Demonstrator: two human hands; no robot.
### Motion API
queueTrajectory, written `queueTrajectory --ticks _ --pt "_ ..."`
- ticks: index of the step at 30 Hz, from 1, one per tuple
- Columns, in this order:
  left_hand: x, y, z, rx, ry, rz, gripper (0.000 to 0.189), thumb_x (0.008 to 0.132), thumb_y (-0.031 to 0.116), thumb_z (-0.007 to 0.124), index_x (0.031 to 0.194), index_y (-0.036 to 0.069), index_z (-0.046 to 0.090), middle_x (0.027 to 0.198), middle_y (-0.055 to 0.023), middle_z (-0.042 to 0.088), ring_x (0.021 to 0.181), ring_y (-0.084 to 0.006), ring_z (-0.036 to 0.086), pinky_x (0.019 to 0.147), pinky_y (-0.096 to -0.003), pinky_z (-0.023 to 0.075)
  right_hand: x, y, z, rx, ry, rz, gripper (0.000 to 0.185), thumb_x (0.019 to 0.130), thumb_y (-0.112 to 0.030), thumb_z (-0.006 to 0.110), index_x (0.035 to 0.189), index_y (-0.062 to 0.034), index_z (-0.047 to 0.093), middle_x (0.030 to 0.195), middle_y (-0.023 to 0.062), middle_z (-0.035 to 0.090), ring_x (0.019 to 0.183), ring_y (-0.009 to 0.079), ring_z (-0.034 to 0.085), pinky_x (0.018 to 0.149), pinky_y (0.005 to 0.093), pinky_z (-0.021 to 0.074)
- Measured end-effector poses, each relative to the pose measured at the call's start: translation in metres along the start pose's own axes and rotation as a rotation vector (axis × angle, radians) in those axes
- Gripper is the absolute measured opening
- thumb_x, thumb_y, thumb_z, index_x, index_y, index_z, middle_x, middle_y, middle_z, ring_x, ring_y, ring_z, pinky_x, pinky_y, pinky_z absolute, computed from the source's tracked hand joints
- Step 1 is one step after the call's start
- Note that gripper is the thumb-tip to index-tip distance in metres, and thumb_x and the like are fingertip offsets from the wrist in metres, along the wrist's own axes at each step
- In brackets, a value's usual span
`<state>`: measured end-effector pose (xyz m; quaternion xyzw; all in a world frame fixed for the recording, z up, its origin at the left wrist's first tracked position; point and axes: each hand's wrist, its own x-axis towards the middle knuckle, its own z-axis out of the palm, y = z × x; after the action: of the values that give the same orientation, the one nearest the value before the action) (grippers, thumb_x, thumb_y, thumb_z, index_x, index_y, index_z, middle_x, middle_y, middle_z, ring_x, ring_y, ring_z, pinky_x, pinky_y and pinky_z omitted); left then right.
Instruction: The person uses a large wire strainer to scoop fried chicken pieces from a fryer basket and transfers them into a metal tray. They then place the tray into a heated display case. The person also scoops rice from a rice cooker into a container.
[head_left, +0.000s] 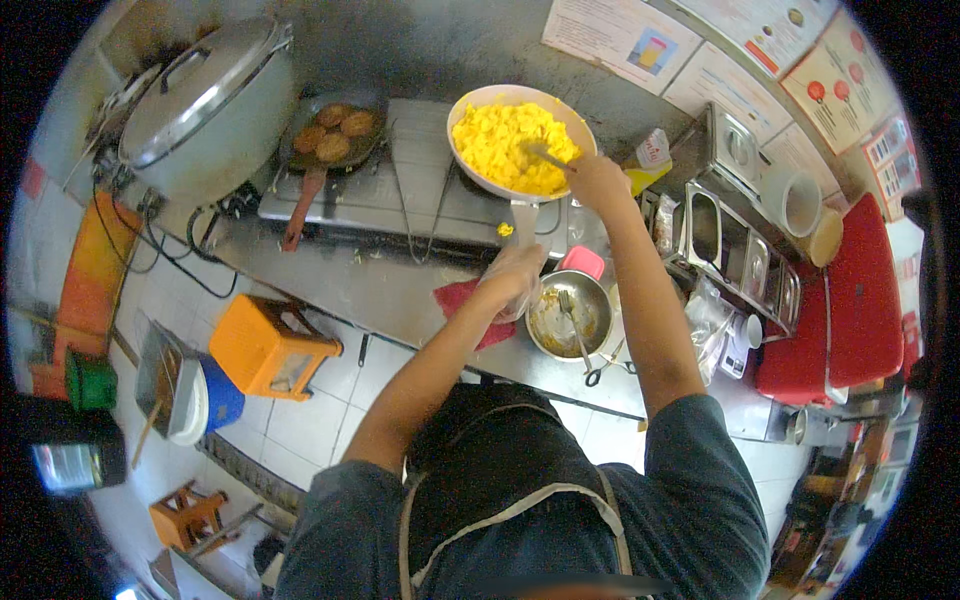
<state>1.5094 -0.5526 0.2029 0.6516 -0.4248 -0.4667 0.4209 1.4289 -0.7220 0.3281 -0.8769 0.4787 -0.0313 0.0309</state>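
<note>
My left hand (517, 276), in a clear plastic glove or bag, grips the pale handle (524, 217) of a frying pan (459, 166). Scrambled eggs (499, 146), bright yellow, fill much of the pan. In my right hand (598, 184) is a spatula (546, 154), its blade in the eggs near the middle of the pan. A small piece of egg (505, 229) lies on the stove beside the handle. Below and right of my left hand stands a metal bowl (551, 342) with yellowish residue and a fork (572, 319) in it. A red cloth (455, 298) lies beneath my left hand.
A second pan (346, 155) with several browned patties sits on the stove (352, 199). A large lidded pot (217, 139) stands farther left. Metal food containers (739, 247), scissors (592, 376) and a red box (862, 300) are at right. An orange stool (259, 349) stands on the floor.
</note>
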Motion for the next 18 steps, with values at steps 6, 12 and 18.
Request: queueTrajectory --ticks 6,12,18 --pt "-0.009 0.016 -0.008 -0.195 -0.116 -0.277 0.047 0.099 0.044 0.050 0.108 -0.001 0.062 0.087 -0.0176 0.065 0.086 -0.0256 0.067 0.075 -0.0387 0.0523 -0.062 0.018 0.020 0.298 -0.103 0.019 0.053 0.090 -0.033 0.066 0.135 -0.0067 0.054 0.114 0.0254 0.066 0.106 0.0442 0.062 0.091 0.0498 0.0492" --pt "-0.053 -0.008 -0.006 -0.894 -0.011 -0.294 0.068 0.095 0.061 0.050 0.132 0.005 0.049 0.111 -0.0135 0.064 0.097 -0.0250 0.062 0.086 -0.0419 0.0519 -0.161 0.060 0.017 0.469 0.560 0.064 0.060 0.092 -0.023 0.068 0.144 -0.0023 0.045 0.123 0.0208 0.060 0.107 0.0298 0.061 0.090 0.0386 0.0495" --pt "-0.138 -0.052 0.009 -0.965 -0.116 -0.258 0.077 0.096 0.067 0.043 0.144 0.006 0.037 0.131 -0.0159 0.055 0.111 -0.0274 0.056 0.097 -0.0486 0.0483 -0.343 0.106 0.032 0.673 0.584 0.355 0.045 0.092 -0.013 0.065 0.134 -0.0012 0.055 0.108 0.0141 0.062 0.096 0.0281 0.059 0.088 0.0389 0.0473"
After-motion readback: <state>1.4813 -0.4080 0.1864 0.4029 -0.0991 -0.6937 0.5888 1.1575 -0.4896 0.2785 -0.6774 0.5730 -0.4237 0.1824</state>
